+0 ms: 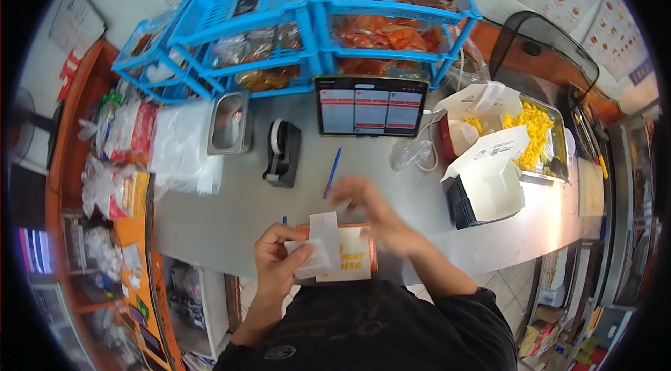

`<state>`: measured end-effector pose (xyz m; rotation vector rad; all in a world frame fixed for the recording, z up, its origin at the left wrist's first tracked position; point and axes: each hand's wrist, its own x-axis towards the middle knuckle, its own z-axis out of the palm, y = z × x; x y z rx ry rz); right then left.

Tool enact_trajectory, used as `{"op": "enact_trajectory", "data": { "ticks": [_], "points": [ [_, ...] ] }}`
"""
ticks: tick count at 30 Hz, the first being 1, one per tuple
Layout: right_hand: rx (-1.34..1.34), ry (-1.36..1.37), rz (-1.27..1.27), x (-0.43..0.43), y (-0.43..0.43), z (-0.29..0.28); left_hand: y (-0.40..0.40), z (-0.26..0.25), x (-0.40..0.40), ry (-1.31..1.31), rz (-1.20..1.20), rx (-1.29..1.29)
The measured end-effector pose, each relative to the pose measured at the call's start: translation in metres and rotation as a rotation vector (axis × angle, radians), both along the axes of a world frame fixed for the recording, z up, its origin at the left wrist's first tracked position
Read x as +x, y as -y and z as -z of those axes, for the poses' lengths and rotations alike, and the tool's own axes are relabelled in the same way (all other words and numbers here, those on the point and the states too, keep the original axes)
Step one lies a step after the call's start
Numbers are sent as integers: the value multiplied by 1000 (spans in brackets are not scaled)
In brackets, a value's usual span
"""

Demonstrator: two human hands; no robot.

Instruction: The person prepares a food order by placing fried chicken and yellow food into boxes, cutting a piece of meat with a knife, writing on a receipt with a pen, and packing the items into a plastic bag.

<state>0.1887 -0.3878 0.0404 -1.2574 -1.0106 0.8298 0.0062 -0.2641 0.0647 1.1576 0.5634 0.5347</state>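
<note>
My left hand (pixel 280 258) pinches small white paper slips (pixel 310 258) near the front edge of the steel table (pixel 236 229). A longer white strip (pixel 324 234) rises beside them; how it is held is hard to tell. Just beyond lies a flat orange-and-white printed packet or card (pixel 356 255) with yellow lettering, partly hidden by the slips. My right hand (pixel 361 198) is blurred above the table, fingers apart, with nothing visible in it. It is close to a blue pen (pixel 332 172). The tip of another blue item (pixel 284 220) shows behind my left hand.
A black tape dispenser (pixel 283 153), a steel container (pixel 229 123) and clear plastic bags (pixel 181 135) are at the left. A tablet (pixel 371 106) stands before blue racks (pixel 314 9) of bagged food. On the right are open cartons (pixel 493 192) and a tray of yellow food (pixel 532 135).
</note>
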Motion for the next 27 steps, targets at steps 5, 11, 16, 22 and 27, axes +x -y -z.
{"op": "enact_trajectory", "data": {
  "ticks": [5, 11, 16, 22, 27],
  "points": [
    [-275, 48, -187, -41, 26, -50, -5, 7, -11, 279, -310, -49],
    [-613, 162, -64, -28, 44, 10, -6, 148, -40, -199, -534, -80],
    [-554, 53, 64, -25, 41, 52, 0, 177, -33, -285, -444, -166],
    [-511, -219, 36, -22, 45, 64, -2, 185, -33, -376, -443, -28],
    [-534, -227, 87, -13, 56, 61, -20, 136, -28, -576, -354, 606]
  ]
}}
